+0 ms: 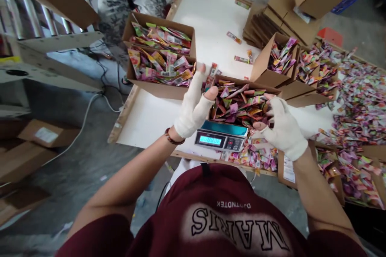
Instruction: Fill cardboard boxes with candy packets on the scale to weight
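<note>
Grey concrete floor (81, 168); white worktable (211, 20) with wooden rim; daylight

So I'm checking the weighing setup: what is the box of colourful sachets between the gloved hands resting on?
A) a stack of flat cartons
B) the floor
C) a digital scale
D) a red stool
C: the box of sachets sits on the digital scale, whose lit display faces the person, with the left hand and right hand at its sides.

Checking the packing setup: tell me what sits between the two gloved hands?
In the head view, a cardboard box full of colourful sachets lies between left hand and right hand, resting on a scale.
</note>
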Demonstrator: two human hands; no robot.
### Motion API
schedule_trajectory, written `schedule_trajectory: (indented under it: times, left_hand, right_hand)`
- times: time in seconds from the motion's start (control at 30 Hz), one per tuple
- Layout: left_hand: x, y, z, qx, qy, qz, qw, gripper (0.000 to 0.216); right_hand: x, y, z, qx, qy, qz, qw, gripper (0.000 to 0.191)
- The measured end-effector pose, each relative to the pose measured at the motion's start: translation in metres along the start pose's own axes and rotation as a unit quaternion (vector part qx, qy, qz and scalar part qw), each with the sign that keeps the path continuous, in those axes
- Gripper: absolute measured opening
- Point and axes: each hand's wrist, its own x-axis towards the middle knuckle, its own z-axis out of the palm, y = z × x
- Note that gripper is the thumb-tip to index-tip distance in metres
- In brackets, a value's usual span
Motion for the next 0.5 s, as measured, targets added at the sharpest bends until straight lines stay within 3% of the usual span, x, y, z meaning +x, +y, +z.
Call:
schedule_trajectory:
  times: [0.13,0.23,0.33,0.4,0.5]
  left_hand:
    - [0.021,0.009,0.020,0.147,-0.073,0.091,0.982,0.083]
    - [0.026,0.009,0.041,0.272,-0.137,0.110,0.946,0.087]
    - [0.026,0.008,0.049,0.327,-0.142,0.112,0.927,0.082]
    - [0.026,0.009,0.047,0.328,-0.136,0.110,0.928,0.077]
    - [0.028,0.013,0.041,0.310,-0.135,0.104,0.935,0.071]
  right_hand:
    - [0.024,-0.006,0.030,-0.040,-0.048,0.005,0.998,0.073]
    - [0.045,0.000,0.061,-0.034,-0.087,-0.007,0.996,0.058]
    - [0.058,0.007,0.080,-0.020,-0.074,-0.032,0.997,0.041]
    - [0.060,0.010,0.078,-0.022,-0.049,-0.037,0.998,0.038]
    - [0.052,0.009,0.054,-0.027,-0.013,-0.053,0.998,0.037]
